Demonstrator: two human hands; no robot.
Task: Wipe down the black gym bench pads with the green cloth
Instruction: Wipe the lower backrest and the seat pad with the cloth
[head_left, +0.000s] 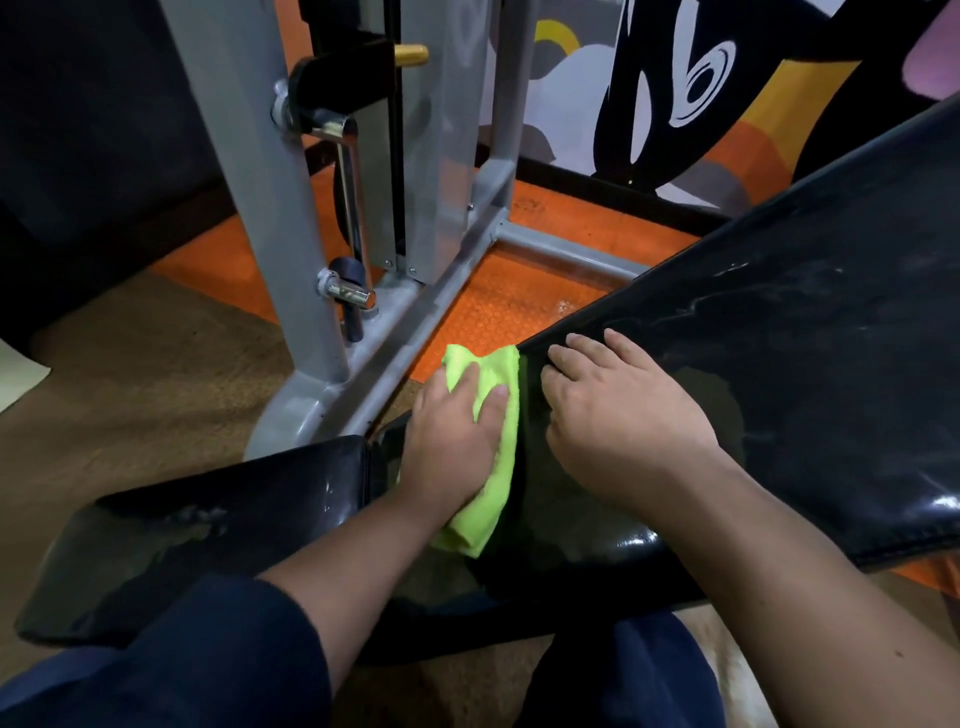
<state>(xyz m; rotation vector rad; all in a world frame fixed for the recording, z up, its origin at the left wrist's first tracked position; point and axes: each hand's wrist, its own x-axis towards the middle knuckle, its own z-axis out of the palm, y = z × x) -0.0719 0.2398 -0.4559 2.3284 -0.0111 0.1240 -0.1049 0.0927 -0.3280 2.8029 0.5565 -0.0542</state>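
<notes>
- Seat pad (208, 530), lower left, carries smears; we judge it risks being skipped.
- Left hand (457, 441) presses the green cloth (498, 457) with fingers flat at the gap; cloth could snag there.
- Right hand (623, 415) rests open on the back pad (805, 364); streaks remain, possibly dried.
- Grey frame (291, 208) crowds the left side.

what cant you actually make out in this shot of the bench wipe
Head view only:
- Part of the green cloth lies under the left hand, so its full spread is hidden.
- The pad surface under the right hand is covered.
- The long back pad runs off the right edge.
- The seat pad is partly hidden by the dark sleeve.
</notes>
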